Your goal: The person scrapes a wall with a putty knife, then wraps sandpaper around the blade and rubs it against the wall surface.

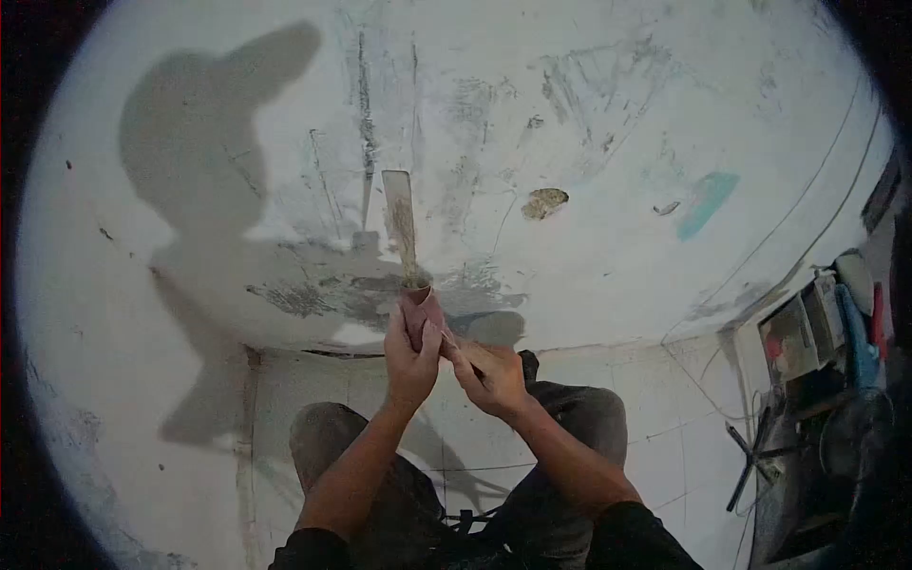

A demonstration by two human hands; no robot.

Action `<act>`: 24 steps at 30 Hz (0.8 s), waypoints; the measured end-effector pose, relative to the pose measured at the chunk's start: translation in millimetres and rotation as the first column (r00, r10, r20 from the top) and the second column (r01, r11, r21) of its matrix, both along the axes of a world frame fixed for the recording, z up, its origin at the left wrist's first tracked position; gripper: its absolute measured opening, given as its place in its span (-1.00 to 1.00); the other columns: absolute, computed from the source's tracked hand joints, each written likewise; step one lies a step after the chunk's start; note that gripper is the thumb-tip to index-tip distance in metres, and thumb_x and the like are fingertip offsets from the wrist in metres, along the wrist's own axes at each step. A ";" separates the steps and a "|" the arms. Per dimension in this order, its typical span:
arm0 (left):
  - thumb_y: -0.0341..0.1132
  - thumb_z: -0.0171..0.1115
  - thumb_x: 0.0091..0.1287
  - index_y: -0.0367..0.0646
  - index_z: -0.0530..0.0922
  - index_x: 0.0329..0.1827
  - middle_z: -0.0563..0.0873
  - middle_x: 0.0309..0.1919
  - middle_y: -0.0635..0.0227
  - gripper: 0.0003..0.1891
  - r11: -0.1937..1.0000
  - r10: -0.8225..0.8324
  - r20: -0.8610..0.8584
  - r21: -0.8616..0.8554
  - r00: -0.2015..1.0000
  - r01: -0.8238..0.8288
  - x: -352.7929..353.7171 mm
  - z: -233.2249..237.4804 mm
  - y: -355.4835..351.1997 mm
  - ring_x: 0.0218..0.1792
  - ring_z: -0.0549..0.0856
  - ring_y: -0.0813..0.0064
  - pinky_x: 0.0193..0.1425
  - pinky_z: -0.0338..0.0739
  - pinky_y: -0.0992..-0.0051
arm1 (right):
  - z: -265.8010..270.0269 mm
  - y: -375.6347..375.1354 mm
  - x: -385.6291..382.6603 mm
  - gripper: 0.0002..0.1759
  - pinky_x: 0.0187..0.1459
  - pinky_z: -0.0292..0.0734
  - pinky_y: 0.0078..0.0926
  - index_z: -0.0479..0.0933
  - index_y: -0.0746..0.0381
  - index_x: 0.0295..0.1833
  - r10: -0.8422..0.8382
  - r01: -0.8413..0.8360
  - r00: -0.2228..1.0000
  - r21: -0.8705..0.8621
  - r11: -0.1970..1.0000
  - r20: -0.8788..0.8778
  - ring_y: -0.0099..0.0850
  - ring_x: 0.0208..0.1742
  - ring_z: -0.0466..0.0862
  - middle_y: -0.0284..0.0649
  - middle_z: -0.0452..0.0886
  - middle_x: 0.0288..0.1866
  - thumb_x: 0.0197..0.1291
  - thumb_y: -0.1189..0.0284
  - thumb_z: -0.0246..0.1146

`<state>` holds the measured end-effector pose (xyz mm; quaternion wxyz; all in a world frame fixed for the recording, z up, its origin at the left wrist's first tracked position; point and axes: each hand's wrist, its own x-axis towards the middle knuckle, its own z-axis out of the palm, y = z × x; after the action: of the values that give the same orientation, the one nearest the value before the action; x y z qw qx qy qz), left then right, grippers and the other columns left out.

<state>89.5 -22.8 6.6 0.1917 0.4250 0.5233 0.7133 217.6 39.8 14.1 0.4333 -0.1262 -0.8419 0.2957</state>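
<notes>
A flat, narrow blade (pixel 402 223) with a worn, stained face points up toward the wall. Reddish sandpaper-like material (pixel 420 312) is wrapped around its lower end. My left hand (pixel 412 366) is closed around the wrapped part from the left. On the right, my right hand (pixel 489 372) is closed at the lower right edge of the same wrap, its fingers close to those of my left hand. What lies beneath the fingers is hidden.
The white wall (pixel 608 266) has scuffs, a chipped hole (pixel 545 203) and a teal patch (pixel 708 204). My knees are bent above the tiled floor (pixel 655 456). Cluttered shelves (pixel 817 332) and a dark fan-like base (pixel 753 456) stand at right.
</notes>
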 end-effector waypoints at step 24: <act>-0.12 -0.18 0.57 -0.35 0.29 0.26 0.56 -0.15 0.08 -0.56 0.974 0.186 -0.732 0.224 0.655 -0.027 -11.5 -20.7 0.0 -0.27 0.62 0.26 -0.18 0.52 0.35 | 8.4 4.0 4.9 -0.81 -0.26 0.46 -0.61 0.54 0.26 -0.12 0.160 -0.232 0.972 -0.592 0.772 -0.173 -0.65 -0.32 0.51 -0.41 0.54 -0.35 0.17 0.56 0.37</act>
<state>78.0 -22.8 -14.1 -0.1249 0.6653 0.5081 0.5325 222.5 43.8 22.4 0.3831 -0.1532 -0.6849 0.6006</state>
